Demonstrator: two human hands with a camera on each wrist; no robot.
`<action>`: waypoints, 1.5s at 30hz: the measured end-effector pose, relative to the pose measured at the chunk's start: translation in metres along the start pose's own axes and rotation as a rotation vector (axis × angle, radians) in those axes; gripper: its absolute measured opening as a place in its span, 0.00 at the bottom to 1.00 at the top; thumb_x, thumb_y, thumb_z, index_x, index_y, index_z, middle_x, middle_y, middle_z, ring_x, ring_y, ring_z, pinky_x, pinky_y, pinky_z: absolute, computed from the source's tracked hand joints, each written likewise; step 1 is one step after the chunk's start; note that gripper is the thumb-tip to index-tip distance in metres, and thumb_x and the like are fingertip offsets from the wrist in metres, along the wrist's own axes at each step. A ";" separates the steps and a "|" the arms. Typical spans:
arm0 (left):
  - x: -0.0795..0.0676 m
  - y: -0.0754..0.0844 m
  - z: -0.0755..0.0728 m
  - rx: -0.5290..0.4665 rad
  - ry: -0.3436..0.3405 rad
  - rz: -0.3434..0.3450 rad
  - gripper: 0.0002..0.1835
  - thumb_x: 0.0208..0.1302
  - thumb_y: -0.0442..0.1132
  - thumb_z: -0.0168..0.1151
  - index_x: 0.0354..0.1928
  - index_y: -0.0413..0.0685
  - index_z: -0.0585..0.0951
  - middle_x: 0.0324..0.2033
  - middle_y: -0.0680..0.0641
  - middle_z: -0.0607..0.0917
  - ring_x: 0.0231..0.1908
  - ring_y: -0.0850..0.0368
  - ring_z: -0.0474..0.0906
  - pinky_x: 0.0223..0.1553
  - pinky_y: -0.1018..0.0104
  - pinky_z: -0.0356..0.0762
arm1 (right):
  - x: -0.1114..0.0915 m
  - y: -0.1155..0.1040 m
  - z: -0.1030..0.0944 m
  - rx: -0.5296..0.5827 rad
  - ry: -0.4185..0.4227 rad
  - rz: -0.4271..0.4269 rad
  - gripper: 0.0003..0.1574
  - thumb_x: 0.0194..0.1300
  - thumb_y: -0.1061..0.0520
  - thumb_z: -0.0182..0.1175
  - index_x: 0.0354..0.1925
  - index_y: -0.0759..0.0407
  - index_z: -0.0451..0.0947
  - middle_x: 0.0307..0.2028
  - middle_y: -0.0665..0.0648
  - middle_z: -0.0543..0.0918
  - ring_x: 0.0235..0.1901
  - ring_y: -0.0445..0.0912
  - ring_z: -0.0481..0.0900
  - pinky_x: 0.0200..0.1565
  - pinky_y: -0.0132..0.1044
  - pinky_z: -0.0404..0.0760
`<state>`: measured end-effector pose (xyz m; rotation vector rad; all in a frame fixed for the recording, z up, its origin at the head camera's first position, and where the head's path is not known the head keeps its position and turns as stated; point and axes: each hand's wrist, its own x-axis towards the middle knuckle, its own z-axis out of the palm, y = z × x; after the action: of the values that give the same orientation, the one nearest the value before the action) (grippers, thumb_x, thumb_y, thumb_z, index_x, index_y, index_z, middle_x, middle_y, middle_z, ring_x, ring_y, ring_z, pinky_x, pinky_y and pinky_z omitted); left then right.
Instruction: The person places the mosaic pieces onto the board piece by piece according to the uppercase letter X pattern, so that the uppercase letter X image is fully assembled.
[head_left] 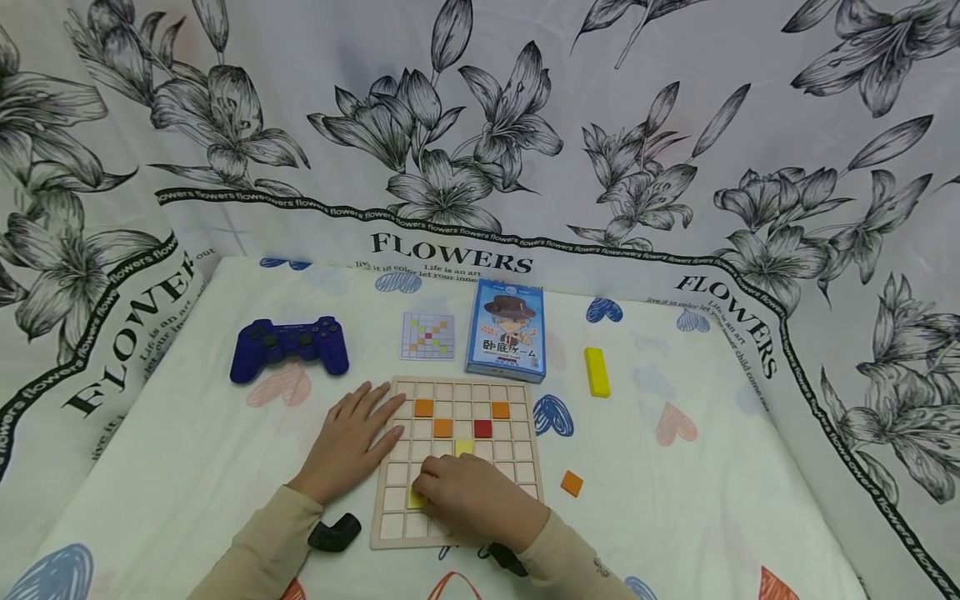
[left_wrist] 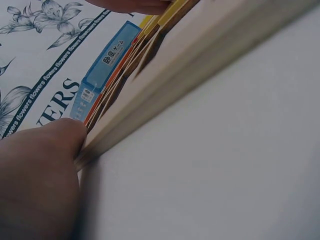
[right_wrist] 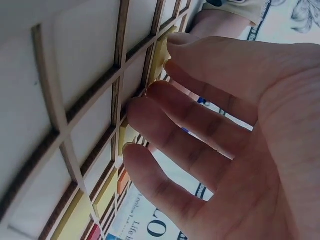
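Note:
A light wooden grid board [head_left: 397, 527] lies on the cloth with orange tiles [head_left: 423, 408], a red tile [head_left: 483, 428] and a yellow tile [head_left: 464, 448] in its cells. My left hand [head_left: 352, 442] rests along the board's left edge with its fingers extended; in the left wrist view the thumb [left_wrist: 60, 135] lies against that edge. Over the lower part of the board, my right hand [head_left: 476, 496] has its thumb and fingertips at another yellow tile [head_left: 415, 500], which lies flat in a lower-left cell. The right wrist view shows loosely bent fingers [right_wrist: 195, 145] over the grid.
Beyond the board are a blue game controller [head_left: 289, 348], a small coloured pattern card [head_left: 428, 336] and a blue game box [head_left: 507, 329]. To the right lie a yellow bar [head_left: 597, 372] and a loose orange tile [head_left: 572, 483]. A flowered curtain [head_left: 570, 200] borders the surface.

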<state>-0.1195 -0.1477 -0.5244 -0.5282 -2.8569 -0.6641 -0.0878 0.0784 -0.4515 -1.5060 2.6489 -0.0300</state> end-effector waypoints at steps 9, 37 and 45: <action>-0.001 -0.001 0.002 -0.011 0.009 0.001 0.30 0.70 0.58 0.50 0.70 0.58 0.66 0.70 0.45 0.64 0.71 0.42 0.51 0.68 0.41 0.49 | -0.044 0.023 -0.011 0.060 0.068 0.167 0.14 0.64 0.53 0.63 0.49 0.49 0.78 0.43 0.46 0.80 0.38 0.38 0.78 0.45 0.27 0.80; -0.002 -0.002 0.004 -0.015 0.043 0.032 0.29 0.70 0.57 0.50 0.69 0.58 0.67 0.70 0.44 0.64 0.71 0.41 0.52 0.67 0.40 0.50 | -0.154 0.063 0.021 0.145 0.157 0.622 0.11 0.55 0.61 0.70 0.35 0.52 0.78 0.37 0.45 0.78 0.34 0.35 0.74 0.39 0.29 0.81; -0.002 -0.002 0.003 -0.007 0.023 0.021 0.29 0.70 0.58 0.49 0.70 0.59 0.66 0.70 0.45 0.64 0.71 0.41 0.52 0.67 0.40 0.49 | -0.152 0.066 0.023 0.097 0.187 0.583 0.12 0.55 0.60 0.70 0.36 0.51 0.77 0.37 0.43 0.77 0.33 0.33 0.73 0.38 0.27 0.80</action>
<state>-0.1184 -0.1486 -0.5279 -0.5474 -2.8249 -0.6719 -0.0650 0.2433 -0.4673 -0.6876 3.0721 -0.2618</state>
